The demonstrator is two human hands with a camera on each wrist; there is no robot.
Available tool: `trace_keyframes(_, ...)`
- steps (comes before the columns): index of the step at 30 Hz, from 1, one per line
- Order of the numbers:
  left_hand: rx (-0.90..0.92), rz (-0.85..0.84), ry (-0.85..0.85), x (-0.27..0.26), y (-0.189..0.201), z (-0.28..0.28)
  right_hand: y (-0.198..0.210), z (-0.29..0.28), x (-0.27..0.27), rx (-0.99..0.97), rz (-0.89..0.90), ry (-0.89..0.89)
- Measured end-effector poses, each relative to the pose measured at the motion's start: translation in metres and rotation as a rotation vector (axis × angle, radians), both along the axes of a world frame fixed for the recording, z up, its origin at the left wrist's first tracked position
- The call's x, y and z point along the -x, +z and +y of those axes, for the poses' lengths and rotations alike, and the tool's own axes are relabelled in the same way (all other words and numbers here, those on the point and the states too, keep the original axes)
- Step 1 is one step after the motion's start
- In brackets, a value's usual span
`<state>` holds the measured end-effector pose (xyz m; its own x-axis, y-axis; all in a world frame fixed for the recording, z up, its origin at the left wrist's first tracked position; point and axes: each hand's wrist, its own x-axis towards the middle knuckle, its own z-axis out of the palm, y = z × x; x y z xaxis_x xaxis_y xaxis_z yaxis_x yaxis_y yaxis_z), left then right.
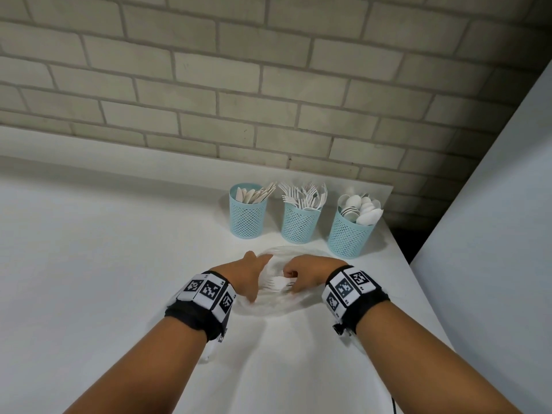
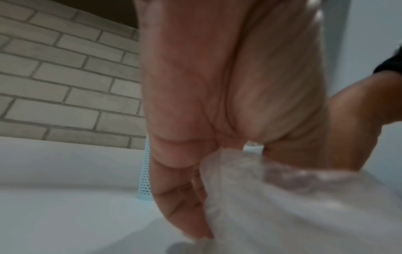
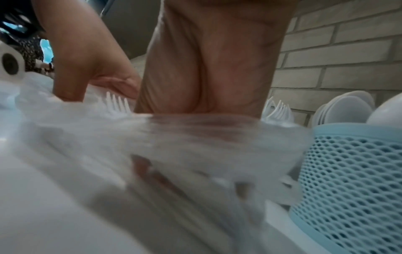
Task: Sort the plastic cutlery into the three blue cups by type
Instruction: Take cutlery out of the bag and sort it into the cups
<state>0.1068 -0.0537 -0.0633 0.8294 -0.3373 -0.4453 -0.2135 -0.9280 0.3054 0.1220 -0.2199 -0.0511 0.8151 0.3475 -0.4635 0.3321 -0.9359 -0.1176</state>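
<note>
Three blue mesh cups stand in a row at the back: knives in the left cup (image 1: 247, 218), forks in the middle cup (image 1: 299, 225), spoons in the right cup (image 1: 349, 237) (image 3: 352, 180). In front of them sits a clear plastic bowl (image 1: 277, 306) (image 2: 304, 206) (image 3: 195, 141). A few white forks (image 1: 276, 283) (image 3: 117, 103) lie in it, tines pointing left. My left hand (image 1: 259, 279) (image 2: 195, 171) holds the bowl's left rim, fingers (image 2: 182, 206) down the outside, thumb over the edge. Inside the bowl, my right hand (image 1: 291, 282) (image 3: 206, 77) curls its fingers on the forks.
The white table (image 1: 104, 264) stretches wide to the left and toward me. Its right edge runs close beside the spoon cup, with a white panel (image 1: 493, 219) beyond it. A brick wall (image 1: 239, 85) stands right behind the cups.
</note>
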Motion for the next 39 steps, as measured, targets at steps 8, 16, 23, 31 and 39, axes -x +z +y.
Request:
trace_keyframes(8, -0.017, 0.021, 0.021, -0.002, -0.003, -0.002, -0.001, 0.001, 0.007, -0.050, 0.068, 0.002)
trace_keyframes(16, 0.083, -0.027, 0.010, -0.004, 0.002, -0.001, -0.006, 0.013, 0.012, 0.041, -0.012, 0.047)
trace_keyframes(23, 0.246, 0.035, -0.023, 0.000, 0.007, -0.002, -0.011, 0.014, 0.014, 0.046, -0.064, 0.030)
trace_keyframes(31, 0.261, -0.058, 0.087, -0.008, -0.005, -0.001, -0.011, 0.003, 0.009, -0.116, 0.021, -0.024)
trace_keyframes(39, 0.416, -0.142, 0.164, -0.014, -0.007, -0.001, -0.018, 0.004, 0.005, -0.164, -0.012, -0.039)
